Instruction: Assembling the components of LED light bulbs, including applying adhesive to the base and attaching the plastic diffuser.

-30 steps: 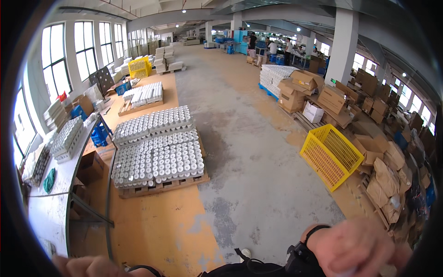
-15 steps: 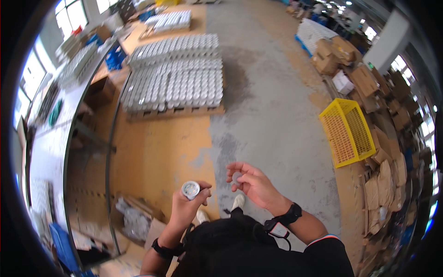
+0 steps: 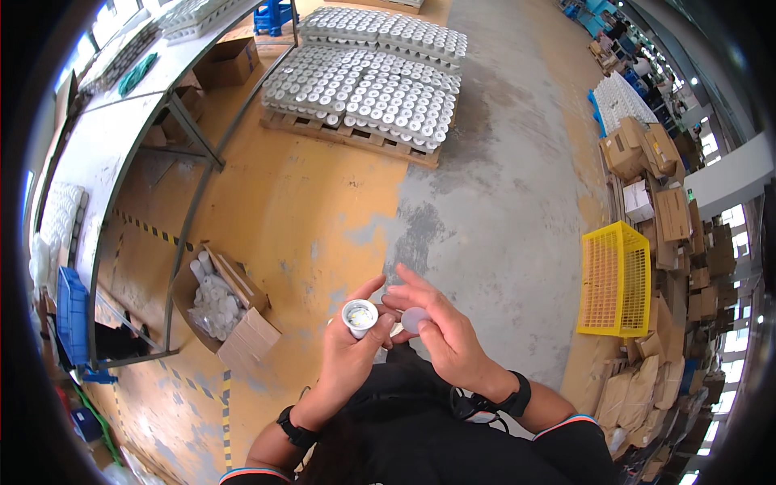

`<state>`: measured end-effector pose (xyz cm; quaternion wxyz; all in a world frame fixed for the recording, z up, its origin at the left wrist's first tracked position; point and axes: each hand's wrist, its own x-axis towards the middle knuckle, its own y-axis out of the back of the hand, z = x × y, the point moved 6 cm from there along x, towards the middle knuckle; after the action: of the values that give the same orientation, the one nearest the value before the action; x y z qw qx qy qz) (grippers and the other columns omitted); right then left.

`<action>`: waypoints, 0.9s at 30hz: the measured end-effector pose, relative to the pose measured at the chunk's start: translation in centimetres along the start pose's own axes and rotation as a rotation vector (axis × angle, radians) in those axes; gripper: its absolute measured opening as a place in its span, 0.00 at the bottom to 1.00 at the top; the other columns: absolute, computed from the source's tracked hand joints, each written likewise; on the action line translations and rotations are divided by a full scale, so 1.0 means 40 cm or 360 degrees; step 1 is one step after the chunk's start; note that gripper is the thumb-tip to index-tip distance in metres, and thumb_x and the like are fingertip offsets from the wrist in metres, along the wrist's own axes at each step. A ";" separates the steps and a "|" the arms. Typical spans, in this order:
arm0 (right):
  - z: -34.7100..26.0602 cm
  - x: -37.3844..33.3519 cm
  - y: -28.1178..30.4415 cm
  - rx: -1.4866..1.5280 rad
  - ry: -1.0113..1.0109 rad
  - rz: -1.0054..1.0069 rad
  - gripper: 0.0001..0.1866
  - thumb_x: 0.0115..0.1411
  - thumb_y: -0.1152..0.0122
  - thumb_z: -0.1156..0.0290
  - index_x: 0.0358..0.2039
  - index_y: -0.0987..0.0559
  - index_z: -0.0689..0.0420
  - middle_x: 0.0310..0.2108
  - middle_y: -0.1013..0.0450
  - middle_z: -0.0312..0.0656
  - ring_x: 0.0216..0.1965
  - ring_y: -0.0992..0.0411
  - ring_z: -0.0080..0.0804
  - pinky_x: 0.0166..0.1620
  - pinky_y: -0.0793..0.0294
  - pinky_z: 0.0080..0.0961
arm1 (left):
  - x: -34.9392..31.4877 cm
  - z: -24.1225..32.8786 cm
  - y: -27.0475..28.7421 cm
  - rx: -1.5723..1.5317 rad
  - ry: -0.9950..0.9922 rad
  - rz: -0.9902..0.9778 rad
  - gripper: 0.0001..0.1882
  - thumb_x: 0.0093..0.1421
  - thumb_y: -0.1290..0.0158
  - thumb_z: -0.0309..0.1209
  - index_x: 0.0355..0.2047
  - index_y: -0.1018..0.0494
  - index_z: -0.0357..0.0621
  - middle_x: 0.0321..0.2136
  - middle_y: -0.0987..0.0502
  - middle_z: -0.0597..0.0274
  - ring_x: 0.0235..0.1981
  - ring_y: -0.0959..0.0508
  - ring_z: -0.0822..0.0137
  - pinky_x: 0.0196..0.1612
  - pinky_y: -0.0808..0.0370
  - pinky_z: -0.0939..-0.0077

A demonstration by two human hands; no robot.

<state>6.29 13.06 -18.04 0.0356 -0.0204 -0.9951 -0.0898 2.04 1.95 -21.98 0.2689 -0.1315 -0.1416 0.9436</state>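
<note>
My left hand (image 3: 346,364) is closed around a white LED spotlight bulb (image 3: 359,318), its round face turned up. Inside the rim a light-coloured plate with small yellowish spots shows, with no cover over it. Between the thumb and fingers of my right hand (image 3: 461,347) is a thin, translucent round disc (image 3: 415,320), like a bulb's diffuser cover. The disc is just right of the bulb and apart from its rim. The fingers of both hands come close together or touch; what lies behind them is hidden.
Trays of white bulbs sit on a wooden pallet (image 3: 356,135) ahead. An open carton (image 3: 242,347) with plastic bags stands at left, beside a long metal-framed table (image 3: 105,137). A yellow crate (image 3: 616,279) and stacked cardboard boxes (image 3: 626,149) line the right side.
My hands have come together, bringing the disc beside the bulb. The view has shifted, so the pallet appears higher and further right, and the carton shows more fully.
</note>
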 end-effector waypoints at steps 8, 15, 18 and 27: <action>0.019 0.058 -0.097 0.0210 -0.0093 0.0047 0.28 0.48 0.66 0.88 0.51 0.38 0.60 0.56 0.47 0.48 0.55 0.44 0.38 0.47 0.32 0.27 | 0.012 0.024 0.064 0.0081 -0.0128 0.0286 0.25 0.53 0.51 0.22 0.52 0.42 0.37 0.35 0.30 0.63 0.35 0.28 0.74 0.36 0.27 0.82; 0.117 0.159 -0.260 0.0707 -0.0615 -0.0051 0.23 0.55 0.62 0.84 0.53 0.41 0.60 0.49 0.38 0.41 0.47 0.35 0.26 0.42 0.30 0.19 | 0.027 0.073 0.231 0.0500 -0.0416 0.0267 0.26 0.50 0.54 0.16 0.51 0.42 0.34 0.27 0.31 0.64 0.29 0.29 0.76 0.34 0.31 0.84; 0.114 0.220 -0.291 0.0834 -0.0438 0.0104 0.20 0.58 0.62 0.81 0.53 0.41 0.61 0.49 0.38 0.40 0.45 0.34 0.26 0.39 0.29 0.17 | 0.068 0.081 0.284 0.0284 -0.0247 0.0285 0.22 0.54 0.54 0.20 0.51 0.42 0.34 0.32 0.30 0.61 0.33 0.29 0.73 0.38 0.31 0.83; 0.178 0.489 -0.299 0.0972 -0.0377 0.0037 0.18 0.61 0.67 0.76 0.52 0.39 0.60 0.51 0.39 0.40 0.46 0.34 0.25 0.34 0.29 0.16 | 0.282 0.141 0.473 0.0459 -0.0343 0.0352 0.22 0.56 0.49 0.35 0.47 0.37 0.34 0.32 0.27 0.60 0.26 0.29 0.76 0.25 0.33 0.87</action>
<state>-14.25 3.24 -25.68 -0.0748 -0.0306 -0.9730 0.2161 -17.93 -8.45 -25.08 0.1629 -0.0047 -0.0178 0.9865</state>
